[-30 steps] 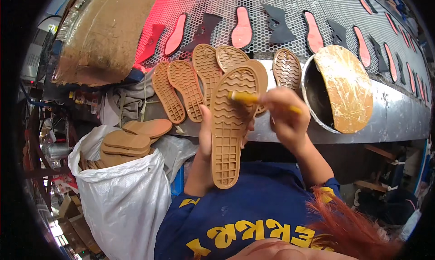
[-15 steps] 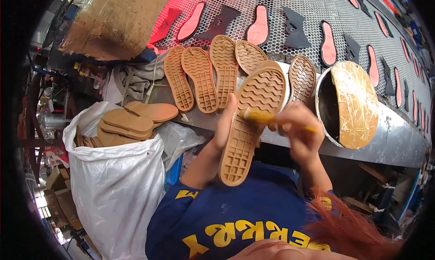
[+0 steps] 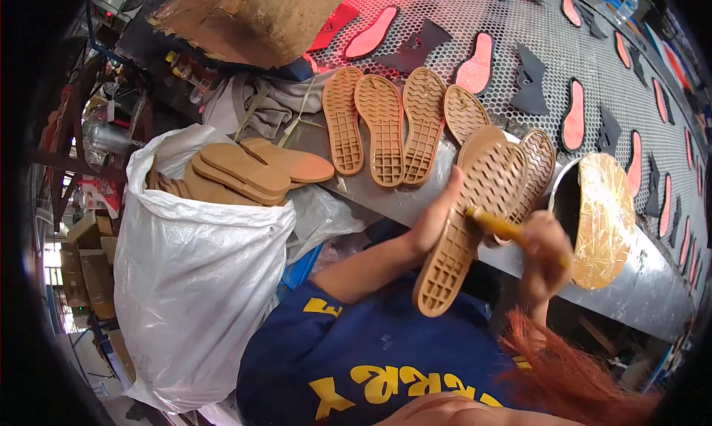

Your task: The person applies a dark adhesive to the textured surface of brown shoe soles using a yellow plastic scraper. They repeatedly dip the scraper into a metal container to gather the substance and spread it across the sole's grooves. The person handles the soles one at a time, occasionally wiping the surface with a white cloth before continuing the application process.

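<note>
One head-worn fisheye view looks steeply down from close above the person's chest, facing outward over the mesh conveyor (image 3: 593, 47).

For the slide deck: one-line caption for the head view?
Left hand holds a tan shoe sole; right hand works a yellow-handled brush on it.

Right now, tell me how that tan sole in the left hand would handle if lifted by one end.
The sole is probably light: the left hand holds it alone. It likely flexes, being thin. Its ridged tread should grip.
</note>
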Motion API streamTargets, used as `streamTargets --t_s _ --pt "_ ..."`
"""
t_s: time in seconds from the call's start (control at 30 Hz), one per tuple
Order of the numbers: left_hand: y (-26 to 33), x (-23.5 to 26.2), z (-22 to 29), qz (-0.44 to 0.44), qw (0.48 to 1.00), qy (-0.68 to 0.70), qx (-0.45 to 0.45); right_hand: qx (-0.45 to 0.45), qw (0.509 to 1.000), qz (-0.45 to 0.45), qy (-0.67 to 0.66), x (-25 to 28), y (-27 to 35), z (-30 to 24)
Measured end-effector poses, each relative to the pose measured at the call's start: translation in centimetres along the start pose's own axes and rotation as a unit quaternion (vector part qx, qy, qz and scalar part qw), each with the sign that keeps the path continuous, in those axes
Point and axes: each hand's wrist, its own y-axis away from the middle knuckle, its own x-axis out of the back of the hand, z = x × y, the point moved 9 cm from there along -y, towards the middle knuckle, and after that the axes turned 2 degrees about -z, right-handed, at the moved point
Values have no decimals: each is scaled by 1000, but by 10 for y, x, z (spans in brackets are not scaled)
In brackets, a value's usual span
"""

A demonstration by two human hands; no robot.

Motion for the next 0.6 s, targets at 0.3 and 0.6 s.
streamTargets --t_s 0.3,0.6 --pt "-4 1 3 -14 999 -5 -39 56 997 -59 15 -19 33 -22" --pt "7 12 46 8 992 -6 -130 -14 965 248 -87 42 67 8"
